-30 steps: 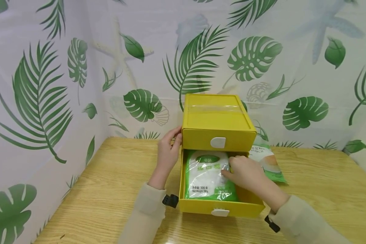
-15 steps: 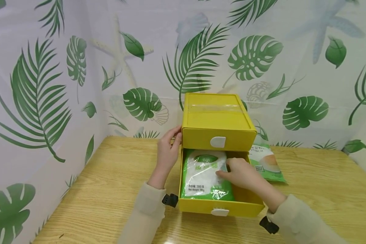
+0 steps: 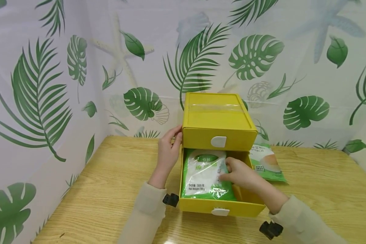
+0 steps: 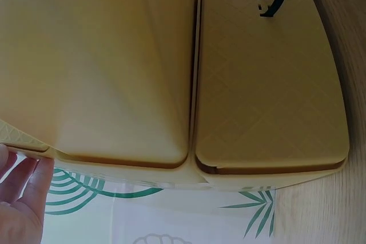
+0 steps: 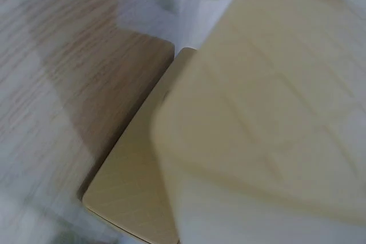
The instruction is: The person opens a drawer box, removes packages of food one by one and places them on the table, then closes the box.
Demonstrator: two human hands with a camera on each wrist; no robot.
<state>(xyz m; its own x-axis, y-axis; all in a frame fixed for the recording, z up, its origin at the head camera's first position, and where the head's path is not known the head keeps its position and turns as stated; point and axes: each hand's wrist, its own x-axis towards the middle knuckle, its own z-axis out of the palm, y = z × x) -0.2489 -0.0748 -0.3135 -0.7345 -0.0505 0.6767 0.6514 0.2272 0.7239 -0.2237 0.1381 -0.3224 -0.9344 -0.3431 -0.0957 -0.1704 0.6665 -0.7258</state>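
Note:
In the head view, a yellow two-drawer box (image 3: 219, 115) stands on the table, its lower drawer (image 3: 198, 205) pulled out and its upper one pushed in. A green and white bag of sugar (image 3: 201, 176), marked 300 g, lies in the lower drawer towards the left. My right hand (image 3: 242, 173) reaches into that drawer and pinches the bag's right edge, thumb on top; some fingertips are hidden. My left hand (image 3: 168, 150) touches the box's left side with extended fingers, which appear at the lower left of the left wrist view. The right wrist view shows yellow drawer walls without the hand.
A green and white bag of starch (image 3: 266, 161) lies on the wooden table (image 3: 116, 189), right of the box and partly behind it. A leaf-patterned cloth (image 3: 146, 74) hangs behind and to the left. White tabs (image 3: 220, 212) mark both drawer fronts.
The bag of sugar has shifted slightly left inside the drawer, with my right hand moving along its right edge. My left hand and the box have stayed in place.

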